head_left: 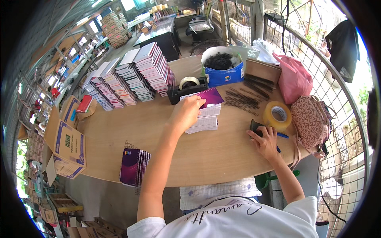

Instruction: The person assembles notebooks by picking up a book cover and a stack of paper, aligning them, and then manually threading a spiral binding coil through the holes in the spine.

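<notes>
While left hand (186,113) rests fingers together atop unbound notebook stack (204,119), right hand (265,141) clamps small black object (256,127); careless tug likely fans loose pages.

Wooden table (214,158) with notebook stacks (131,77), black spirals (244,99), tape roll (277,116), tape dispenser (186,89).

Desk (131,131): smooth matt wood-look top. Loose notebook stack (204,117): white paper leaves under a glossy purple card cover. Binding coils (242,99): black plastic, ribbed. Tape roll (277,116): glossy translucent yellowish plastic. Bag (294,79): pink, thin, crinkled plastic. Pouch (311,121): patterned woven cloth. Carton (65,144): matt brown cardboard. Fence (337,103): bare metal wire mesh.
</notes>
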`<action>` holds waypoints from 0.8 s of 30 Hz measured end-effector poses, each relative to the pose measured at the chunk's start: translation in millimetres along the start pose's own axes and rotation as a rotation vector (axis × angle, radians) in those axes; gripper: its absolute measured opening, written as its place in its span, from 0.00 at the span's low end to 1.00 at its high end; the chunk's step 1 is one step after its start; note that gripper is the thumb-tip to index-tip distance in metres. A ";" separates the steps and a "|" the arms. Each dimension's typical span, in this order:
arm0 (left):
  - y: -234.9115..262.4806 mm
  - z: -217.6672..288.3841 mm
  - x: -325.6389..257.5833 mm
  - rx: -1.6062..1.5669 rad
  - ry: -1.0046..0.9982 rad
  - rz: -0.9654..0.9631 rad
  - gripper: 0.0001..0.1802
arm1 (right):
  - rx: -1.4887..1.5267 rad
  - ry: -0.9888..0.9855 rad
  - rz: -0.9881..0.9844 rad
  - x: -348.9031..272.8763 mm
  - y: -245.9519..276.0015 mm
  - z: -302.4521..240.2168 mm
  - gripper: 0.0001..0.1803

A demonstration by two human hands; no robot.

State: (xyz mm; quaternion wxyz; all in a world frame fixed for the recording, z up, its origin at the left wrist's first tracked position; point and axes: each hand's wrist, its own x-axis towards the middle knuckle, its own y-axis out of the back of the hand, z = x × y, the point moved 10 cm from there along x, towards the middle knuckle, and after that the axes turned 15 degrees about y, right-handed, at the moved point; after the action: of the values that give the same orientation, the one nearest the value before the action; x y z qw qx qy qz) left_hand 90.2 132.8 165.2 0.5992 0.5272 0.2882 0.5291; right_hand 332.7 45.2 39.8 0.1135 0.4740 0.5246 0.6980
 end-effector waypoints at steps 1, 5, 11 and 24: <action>1.2 0.4 2.8 -0.009 -0.006 -0.021 0.23 | -0.007 -0.003 -0.010 -0.3 0.9 3.1 0.26; 3.0 -1.1 9.0 -0.073 -0.046 -0.073 0.23 | -0.002 -0.017 0.028 3.0 4.8 2.4 0.29; -0.6 -4.9 11.8 -0.086 -0.023 -0.126 0.24 | 0.073 -0.045 0.094 22.0 24.7 -9.2 0.34; 6.3 -2.0 13.1 -0.070 -0.066 -0.120 0.21 | 1.030 -0.288 0.294 110.4 33.5 3.4 0.21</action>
State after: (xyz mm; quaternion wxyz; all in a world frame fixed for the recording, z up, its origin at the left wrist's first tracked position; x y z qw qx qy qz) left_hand 89.9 145.0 173.3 0.6571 0.5050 0.2807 0.4842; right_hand 288.7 105.5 127.8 -0.1611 0.6273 0.7055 0.2877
